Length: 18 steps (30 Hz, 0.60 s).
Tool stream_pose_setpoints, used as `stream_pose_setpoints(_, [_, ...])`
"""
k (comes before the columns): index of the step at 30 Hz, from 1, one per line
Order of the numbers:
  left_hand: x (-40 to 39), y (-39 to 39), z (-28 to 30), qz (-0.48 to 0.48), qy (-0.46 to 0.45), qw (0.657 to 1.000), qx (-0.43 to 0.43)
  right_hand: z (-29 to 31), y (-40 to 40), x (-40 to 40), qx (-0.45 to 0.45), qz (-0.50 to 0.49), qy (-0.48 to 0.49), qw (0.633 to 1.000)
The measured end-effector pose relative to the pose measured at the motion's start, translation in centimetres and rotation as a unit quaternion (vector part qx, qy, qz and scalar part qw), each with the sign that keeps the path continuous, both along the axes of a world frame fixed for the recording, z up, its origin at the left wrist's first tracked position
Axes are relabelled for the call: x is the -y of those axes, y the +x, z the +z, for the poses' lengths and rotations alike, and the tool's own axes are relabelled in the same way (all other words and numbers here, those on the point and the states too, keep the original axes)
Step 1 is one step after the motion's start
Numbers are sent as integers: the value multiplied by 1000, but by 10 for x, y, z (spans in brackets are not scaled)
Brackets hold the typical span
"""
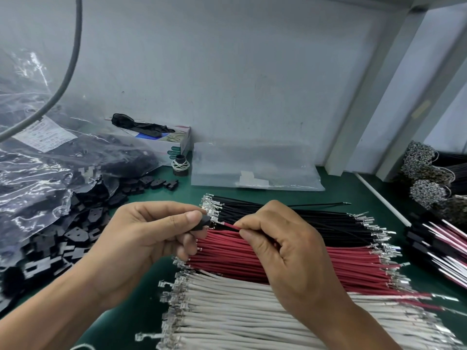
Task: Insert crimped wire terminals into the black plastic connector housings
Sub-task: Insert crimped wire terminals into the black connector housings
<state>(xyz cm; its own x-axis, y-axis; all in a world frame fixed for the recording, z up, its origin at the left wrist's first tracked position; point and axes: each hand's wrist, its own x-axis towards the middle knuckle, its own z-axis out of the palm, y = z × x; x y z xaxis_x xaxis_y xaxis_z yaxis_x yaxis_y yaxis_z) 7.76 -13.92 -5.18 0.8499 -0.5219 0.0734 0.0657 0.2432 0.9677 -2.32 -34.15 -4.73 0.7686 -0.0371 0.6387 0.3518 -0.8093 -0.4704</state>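
- Left hand point(141, 238): thumb + fingers curled round small black connector housing point(202, 222), held above the wire rows, open end facing right.
- Right hand point(285, 246): thumb + forefinger pinching a red wire point(230, 226) close to its crimped end; other fingers curled under.
- Terminal point(216, 223) on that red wire sits right at the housing mouth, touching or just in; depth can't be told, too small + partly hidden.
- A thin black wire point(318, 204) runs out from behind the right hand, w/ free end pointing right over the mat.
- Below the hands, three flat rows of cut wires on green mat point(141, 319): black wires point(316, 223) farthest, red wires point(252, 258) in the middle, white wires point(240, 314) nearest. Silver terminals at both ends of each row.
- Left side: heap of loose black housings point(63, 238) on the mat, spilling from a crinkled clear plastic bag point(38, 178) w/ white label.
- Few more housings point(161, 183) lying apart near the back, just beside the bag.
- Back wall: open cardboard box point(166, 142) w/ black glove draped on top; small black spool point(180, 165) w/ white thread in front of it.
- Flat clear poly bag point(255, 168) lying behind the black row.
- Far right: bundled black wires point(429, 173) w/ terminal clusters facing in, plus pink/white/black assemblies point(439, 243) beside them.
- Grey cable point(73, 49) hanging down at upper left.
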Motion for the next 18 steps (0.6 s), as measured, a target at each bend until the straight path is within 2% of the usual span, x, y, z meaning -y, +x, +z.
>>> stream_pose_setpoints(6, [-1,2,0,-5,6,1000,-3,2,0,-1,19,-13,-68,997])
stream_pose_setpoints(11, [-1,3,-2,-12,7,1000,-10,4,-1,-1,34,-23,-48,998])
stream_pose_setpoints(18, [-2,6,-3,-18,3,1000,-14,4,0,3,78,-44,-214,973])
